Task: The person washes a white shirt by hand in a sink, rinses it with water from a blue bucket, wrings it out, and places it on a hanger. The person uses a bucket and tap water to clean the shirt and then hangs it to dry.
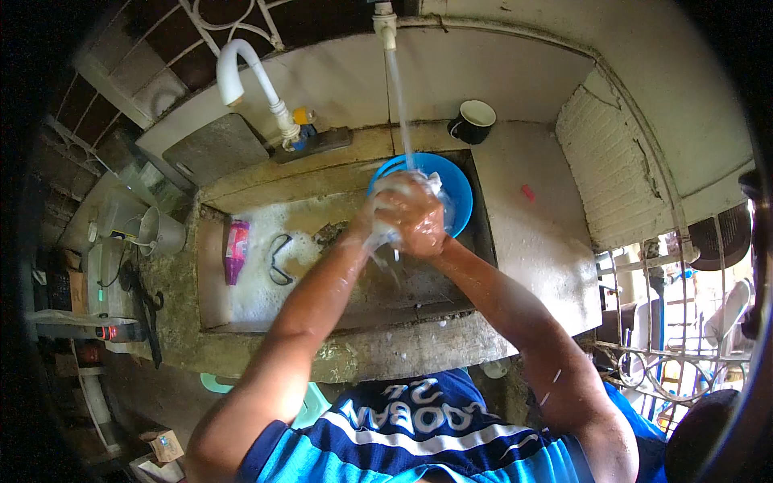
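Note:
My left hand [392, 199] and my right hand [423, 226] are pressed together around a wet, soapy white cloth [434, 183]. They are over a blue plastic basin [462, 187] in the concrete sink, and water drips from them. A stream of water [398, 99] falls from the white pipe outlet [385, 27] toward the hands and basin. Most of the cloth is hidden by the fingers. Suds cover the left part of the sink floor, where a pink-purple bottle [237, 250] and a dark curved strip [280, 259] lie.
A white gooseneck faucet [256, 66] rises behind the sink. A dark mug [473, 122] stands on the back ledge, and a small pink piece [528, 193] lies on the right counter. To the left are a pail [162, 232] and a grey board [217, 150].

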A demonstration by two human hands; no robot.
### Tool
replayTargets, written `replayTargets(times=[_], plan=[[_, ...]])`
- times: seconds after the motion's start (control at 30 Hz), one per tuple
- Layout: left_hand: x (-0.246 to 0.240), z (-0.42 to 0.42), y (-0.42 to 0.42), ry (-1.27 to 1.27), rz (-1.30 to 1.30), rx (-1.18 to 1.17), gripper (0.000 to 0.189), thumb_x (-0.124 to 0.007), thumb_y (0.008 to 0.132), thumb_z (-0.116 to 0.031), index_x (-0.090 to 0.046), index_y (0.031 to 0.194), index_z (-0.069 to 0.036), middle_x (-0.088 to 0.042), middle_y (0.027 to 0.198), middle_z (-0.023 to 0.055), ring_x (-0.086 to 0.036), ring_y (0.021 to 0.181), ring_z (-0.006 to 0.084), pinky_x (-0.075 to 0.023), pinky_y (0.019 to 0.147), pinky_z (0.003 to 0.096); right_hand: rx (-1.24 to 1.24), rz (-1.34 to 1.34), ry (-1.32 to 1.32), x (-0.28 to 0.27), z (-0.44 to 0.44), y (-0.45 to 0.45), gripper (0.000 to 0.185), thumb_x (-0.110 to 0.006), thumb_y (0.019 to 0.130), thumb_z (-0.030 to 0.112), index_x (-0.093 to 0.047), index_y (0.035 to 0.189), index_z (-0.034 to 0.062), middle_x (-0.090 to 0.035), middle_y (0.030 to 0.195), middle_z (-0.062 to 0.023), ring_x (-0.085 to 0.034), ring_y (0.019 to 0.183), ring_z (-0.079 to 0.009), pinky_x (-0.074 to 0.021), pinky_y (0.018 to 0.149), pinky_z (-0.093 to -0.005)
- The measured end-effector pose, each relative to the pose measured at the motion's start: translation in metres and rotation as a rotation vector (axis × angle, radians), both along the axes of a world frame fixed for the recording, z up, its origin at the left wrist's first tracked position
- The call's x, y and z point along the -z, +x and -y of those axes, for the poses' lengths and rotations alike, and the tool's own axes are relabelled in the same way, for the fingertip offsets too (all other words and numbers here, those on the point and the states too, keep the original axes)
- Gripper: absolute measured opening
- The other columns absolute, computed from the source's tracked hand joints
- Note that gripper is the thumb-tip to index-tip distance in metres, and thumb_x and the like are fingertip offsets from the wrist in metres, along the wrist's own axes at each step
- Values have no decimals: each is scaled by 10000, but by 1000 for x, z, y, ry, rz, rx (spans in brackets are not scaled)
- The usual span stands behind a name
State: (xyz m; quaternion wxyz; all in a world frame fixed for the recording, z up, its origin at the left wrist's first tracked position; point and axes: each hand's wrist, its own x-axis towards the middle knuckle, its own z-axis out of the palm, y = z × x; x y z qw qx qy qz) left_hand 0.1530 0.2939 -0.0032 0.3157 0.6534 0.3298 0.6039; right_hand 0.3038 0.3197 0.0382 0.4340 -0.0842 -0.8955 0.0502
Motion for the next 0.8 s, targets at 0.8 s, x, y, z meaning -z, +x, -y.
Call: replayTargets(times=[0.8], plan=[[-5,21,-30,-824,1170,362,394,-569,950,-331,-650,1193,-32,-712,970,100,-699,870,264,-584,833,423,19,81,-618,-3,24,53,941,-894,679,262,-423,1479,104,-446,1461,-227,-430,1363,-382,-332,1164,-510]])
